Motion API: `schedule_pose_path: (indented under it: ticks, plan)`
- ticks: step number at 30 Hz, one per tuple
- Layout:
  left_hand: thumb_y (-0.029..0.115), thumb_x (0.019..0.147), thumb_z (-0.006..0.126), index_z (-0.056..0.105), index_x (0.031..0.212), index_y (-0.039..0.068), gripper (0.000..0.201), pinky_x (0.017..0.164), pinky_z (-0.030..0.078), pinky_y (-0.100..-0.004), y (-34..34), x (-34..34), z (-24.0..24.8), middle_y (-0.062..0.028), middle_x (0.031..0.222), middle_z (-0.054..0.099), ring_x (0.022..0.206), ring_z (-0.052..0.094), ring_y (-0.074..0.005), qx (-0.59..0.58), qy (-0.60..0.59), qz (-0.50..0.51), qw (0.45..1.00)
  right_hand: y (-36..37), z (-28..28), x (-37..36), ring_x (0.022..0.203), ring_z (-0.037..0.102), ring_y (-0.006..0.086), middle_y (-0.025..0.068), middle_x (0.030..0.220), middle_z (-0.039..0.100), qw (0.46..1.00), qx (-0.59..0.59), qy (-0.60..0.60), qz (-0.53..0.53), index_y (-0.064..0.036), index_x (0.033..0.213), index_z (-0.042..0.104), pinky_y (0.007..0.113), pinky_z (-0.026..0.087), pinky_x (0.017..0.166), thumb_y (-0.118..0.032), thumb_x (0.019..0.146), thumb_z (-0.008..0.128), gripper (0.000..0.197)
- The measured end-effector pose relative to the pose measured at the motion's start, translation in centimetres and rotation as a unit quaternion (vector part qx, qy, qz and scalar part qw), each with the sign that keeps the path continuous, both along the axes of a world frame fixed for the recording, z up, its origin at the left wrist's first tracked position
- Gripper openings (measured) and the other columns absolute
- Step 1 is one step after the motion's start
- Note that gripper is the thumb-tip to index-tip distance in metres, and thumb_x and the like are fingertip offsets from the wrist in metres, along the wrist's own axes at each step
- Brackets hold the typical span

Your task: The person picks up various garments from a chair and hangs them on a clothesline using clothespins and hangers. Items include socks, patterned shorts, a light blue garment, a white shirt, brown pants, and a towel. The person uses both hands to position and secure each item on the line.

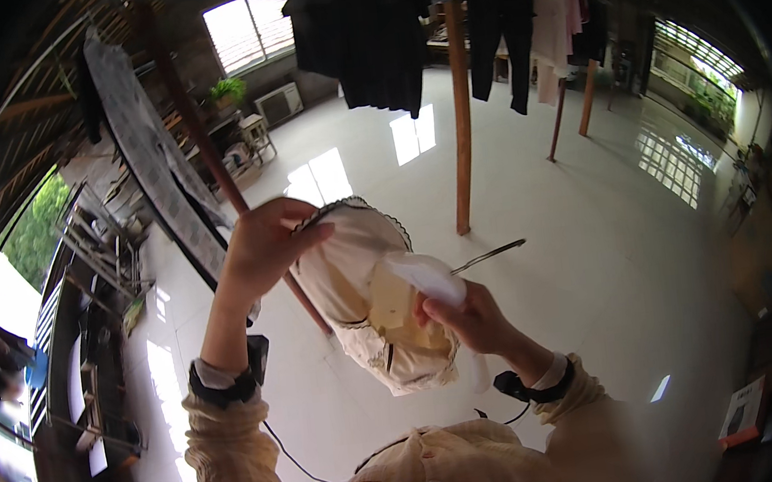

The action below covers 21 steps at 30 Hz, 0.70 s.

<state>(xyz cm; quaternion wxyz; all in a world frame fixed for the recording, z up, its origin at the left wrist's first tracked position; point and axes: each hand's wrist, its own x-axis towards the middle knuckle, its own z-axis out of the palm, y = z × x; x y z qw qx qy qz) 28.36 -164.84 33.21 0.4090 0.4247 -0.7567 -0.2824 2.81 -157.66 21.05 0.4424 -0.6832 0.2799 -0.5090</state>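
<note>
A cream garment (pixel 352 273) with a dark scalloped edge hangs in front of me, its folds bunched toward the bottom. My left hand (pixel 265 249) is closed on its upper left edge, pinching the cloth between thumb and fingers. On the right side, my right hand (pixel 474 321) grips a smooth white hanger (pixel 428 279), partly laid over the cloth. A thin metal hook (pixel 491 256) sticks out to the right from behind the white part. The hanger's remaining shape is hidden by the garment and my fingers.
Wooden posts (pixel 460 120) stand on the pale shiny floor (pixel 589 295). Dark clothes (pixel 361 51) hang overhead, and a long patterned cloth (pixel 144 135) hangs at left. A red-and-white box (pixel 741 413) lies at lower right. A black cable (pixel 288 454) runs beside my left arm.
</note>
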Motion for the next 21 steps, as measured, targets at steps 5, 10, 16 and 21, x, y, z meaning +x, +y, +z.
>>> schedule_pose_path:
  ticks: [5, 10, 16, 21]
  plan:
    - [0.025, 0.08, 0.071, 0.064, 0.104, 0.006, 0.031, 0.087, 0.045, -0.034, -0.9, 0.4, 0.2, -0.0106, 0.102, 0.064, 0.095, 0.06, -0.0231, -0.218, -0.14, -0.06, 0.964, 0.0, 0.3, -0.6, 0.071, 0.05, 0.0046, -0.0026, 0.082, 0.059, 0.996, 0.052, 0.065, 0.023, -0.0022, 0.109, 0.059, 0.023, 0.044, 0.067, -0.02, 0.092, 0.057, 0.025]
    - [0.048, 0.069, 0.074, 0.064, 0.093, 0.007, 0.048, 0.072, 0.049, -0.0341, -0.5, -1.9, -2.2, -0.0055, 0.087, 0.064, 0.078, 0.062, -0.0237, -0.253, -0.336, -0.181, 0.889, -0.6, -1.2, -1.6, 0.081, 0.052, 0.0075, 0.0001, 0.092, 0.06, 0.991, 0.105, 0.056, 0.068, 0.0, 0.116, 0.057, 0.025, 0.045, 0.074, -0.026, 0.09, 0.061, 0.037]
    - [0.049, 0.062, 0.076, 0.062, 0.084, 0.008, 0.049, 0.06, 0.048, -0.0331, -0.9, -2.1, -2.4, -0.0048, 0.073, 0.06, 0.068, 0.061, -0.0249, -0.252, -0.266, -0.164, 0.916, -3.5, -3.5, -4.1, 0.093, 0.057, 0.0132, 0.0079, 0.107, 0.061, 0.969, 0.213, 0.115, 0.043, 0.0006, 0.115, 0.052, 0.031, 0.047, 0.085, -0.034, 0.089, 0.062, 0.044]
    - [0.049, 0.061, 0.077, 0.062, 0.08, 0.007, 0.048, 0.058, 0.047, -0.0337, -0.8, -1.7, -2.6, -0.0052, 0.07, 0.059, 0.067, 0.061, -0.0252, -0.225, -0.257, -0.117, 0.932, -2.2, -10.6, -1.8, 0.086, 0.058, 0.0177, 0.0091, 0.097, 0.06, 0.943, 0.182, 0.277, -0.025, -0.0021, 0.111, 0.051, 0.031, 0.048, 0.075, -0.026, 0.078, 0.072, 0.046]
